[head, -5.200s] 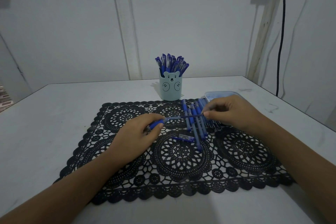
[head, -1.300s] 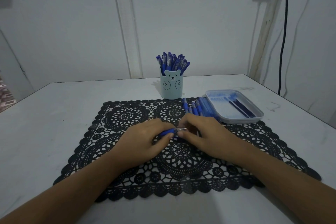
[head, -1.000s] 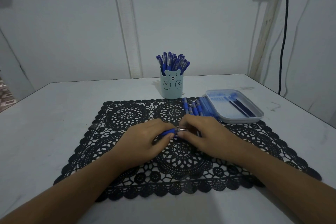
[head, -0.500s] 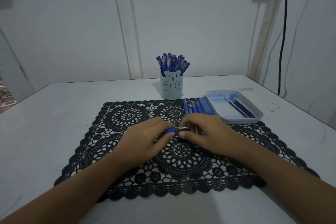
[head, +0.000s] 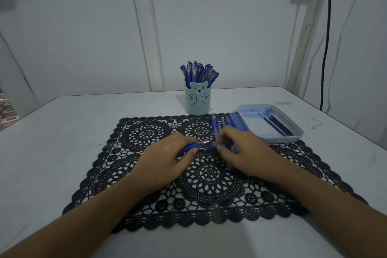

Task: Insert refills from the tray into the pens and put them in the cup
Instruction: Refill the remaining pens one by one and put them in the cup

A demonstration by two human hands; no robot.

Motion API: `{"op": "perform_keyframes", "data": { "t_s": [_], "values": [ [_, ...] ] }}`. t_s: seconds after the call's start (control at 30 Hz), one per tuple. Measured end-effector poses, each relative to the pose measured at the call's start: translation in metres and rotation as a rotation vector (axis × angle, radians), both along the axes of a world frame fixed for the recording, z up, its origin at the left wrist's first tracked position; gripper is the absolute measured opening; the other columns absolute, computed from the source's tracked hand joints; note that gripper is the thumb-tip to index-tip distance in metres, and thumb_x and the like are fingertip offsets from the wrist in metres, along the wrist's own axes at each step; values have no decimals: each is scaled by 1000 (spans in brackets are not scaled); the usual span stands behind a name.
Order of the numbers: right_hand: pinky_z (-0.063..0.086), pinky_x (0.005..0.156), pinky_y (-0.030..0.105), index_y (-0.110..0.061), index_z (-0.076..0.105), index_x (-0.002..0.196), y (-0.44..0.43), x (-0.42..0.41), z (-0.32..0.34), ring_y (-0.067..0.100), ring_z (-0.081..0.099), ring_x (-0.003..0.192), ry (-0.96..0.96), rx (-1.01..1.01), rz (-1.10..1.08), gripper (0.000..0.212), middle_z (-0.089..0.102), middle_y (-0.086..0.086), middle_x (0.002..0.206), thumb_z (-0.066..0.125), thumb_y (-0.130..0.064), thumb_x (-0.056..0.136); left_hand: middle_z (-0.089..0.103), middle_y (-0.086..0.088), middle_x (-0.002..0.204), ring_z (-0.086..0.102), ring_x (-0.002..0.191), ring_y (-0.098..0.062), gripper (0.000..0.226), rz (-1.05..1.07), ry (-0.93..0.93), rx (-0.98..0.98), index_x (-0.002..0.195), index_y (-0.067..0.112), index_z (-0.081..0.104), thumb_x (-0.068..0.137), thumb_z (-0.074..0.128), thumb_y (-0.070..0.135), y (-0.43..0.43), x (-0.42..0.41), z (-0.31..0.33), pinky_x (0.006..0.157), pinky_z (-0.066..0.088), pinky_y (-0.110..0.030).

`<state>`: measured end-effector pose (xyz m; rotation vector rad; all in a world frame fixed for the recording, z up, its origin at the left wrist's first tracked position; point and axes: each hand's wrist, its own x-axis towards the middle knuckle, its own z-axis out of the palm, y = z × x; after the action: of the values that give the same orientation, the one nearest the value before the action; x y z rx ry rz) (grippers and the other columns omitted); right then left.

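Desk [head: 52,132] pale grey-white, faint smudges. Mat [head: 146,134] black, openwork lace: round rosette medallions, scalloped border. Cup [head: 198,102] pale blue, bear face and two paws drawn in dark line. Pens in cup [head: 198,72] blue caps, clear barrels. Pen [head: 189,147] over mat middle blue, silvery tip. Loose pens [head: 234,121] blue. Tray [head: 297,132] pale blue-white; refills [head: 277,125] dark blue, possibly near black in dim light. Cable [head: 326,48] black. Wall [head: 73,37] grey-white.

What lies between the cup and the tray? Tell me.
Head view: a row of loose pens lies on the mat between the cup and the tray, right beside the tray's left wall.
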<state>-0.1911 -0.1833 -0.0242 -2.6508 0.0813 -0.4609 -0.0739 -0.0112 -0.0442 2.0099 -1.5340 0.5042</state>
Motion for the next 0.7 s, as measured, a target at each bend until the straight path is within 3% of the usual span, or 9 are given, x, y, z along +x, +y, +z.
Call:
{"op": "perform_keyframes", "data": {
  "t_s": [0.13,0.33,0.4,0.5,0.7],
  "values": [
    [44,63,20,-34,52,82,-1,-2,4,15,58,75,-102,195,-16,14,63,-4,83,56,-22,87,51,19,79,49,75,4,30,-5,28,5,101,23,61,88,41,41,0,0,0,67,38,-5],
    [49,76,29,-39,54,85,1,-1,2,17,60,83,-114,256,-10,15,65,-5,89,57,-25,87,53,16,80,49,71,-1,33,-13,30,19,102,21,62,88,40,41,0,0,0,65,41,-12],
    [48,74,24,-37,56,86,3,0,1,11,59,81,-107,262,1,13,65,-5,89,58,-25,87,53,15,80,48,71,1,33,-35,40,22,103,19,62,88,41,40,0,-1,2,65,39,-10],
    [42,57,12,-35,59,89,8,0,2,1,53,65,-106,285,45,11,65,-2,82,59,-24,87,52,16,81,46,73,10,31,-100,53,36,106,16,62,89,45,35,0,-3,3,67,34,-2],
    [43,63,8,-32,64,92,14,-2,2,-6,57,69,-135,323,95,15,63,-19,71,61,-19,86,58,10,76,50,69,1,30,-117,131,-4,97,16,66,88,44,36,0,-2,1,63,37,-8]
  ]
}}
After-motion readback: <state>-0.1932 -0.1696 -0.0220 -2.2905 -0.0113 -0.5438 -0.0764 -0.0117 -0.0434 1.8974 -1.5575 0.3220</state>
